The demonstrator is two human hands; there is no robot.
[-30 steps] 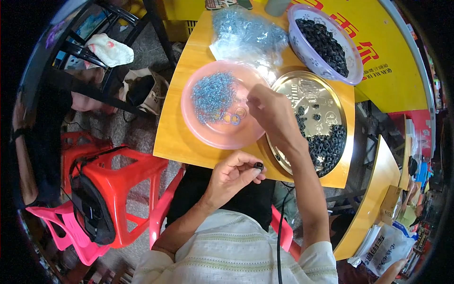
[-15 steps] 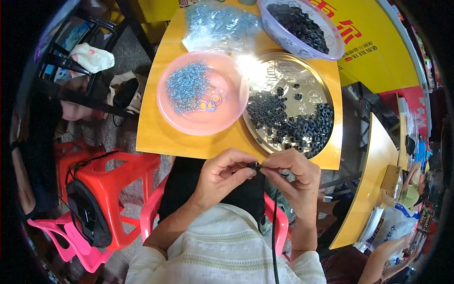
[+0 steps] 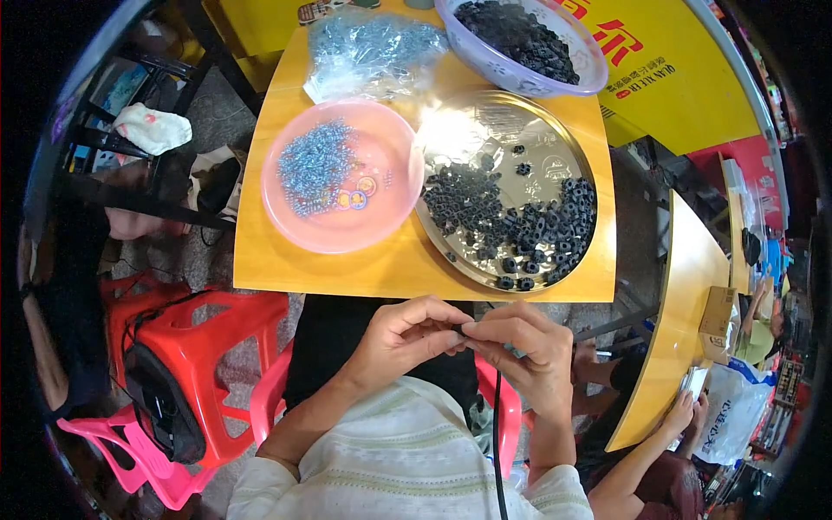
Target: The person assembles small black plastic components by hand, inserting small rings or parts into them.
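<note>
My left hand (image 3: 394, 340) and my right hand (image 3: 527, 347) meet in front of my lap, below the table's near edge. Thumbs and fingertips of both pinch a small black part (image 3: 459, 328), mostly covered by the fingers. A thin black cable (image 3: 498, 442) hangs from beneath my right hand down over my shirt; its upper end is hidden. Beyond the hands, a round gold-coloured metal tray (image 3: 555, 139) holds many small black ribbed pieces (image 3: 546, 230). To its left, a pink plastic basin (image 3: 392, 204) contains a heap of small shiny bluish metal pieces (image 3: 314, 169) and several round stickers.
At the table's (image 3: 338, 273) far side lie a clear plastic bag (image 3: 377, 52) of metal pieces and a patterned basin (image 3: 594, 74) of black pieces. Red stools (image 3: 212, 338) and a black bag (image 3: 165, 399) stand left. Another person's arm (image 3: 641, 459) is at the right.
The view has shifted, so the table sits further left. My fingertips have drawn closer together, and the black part shows less between them.
</note>
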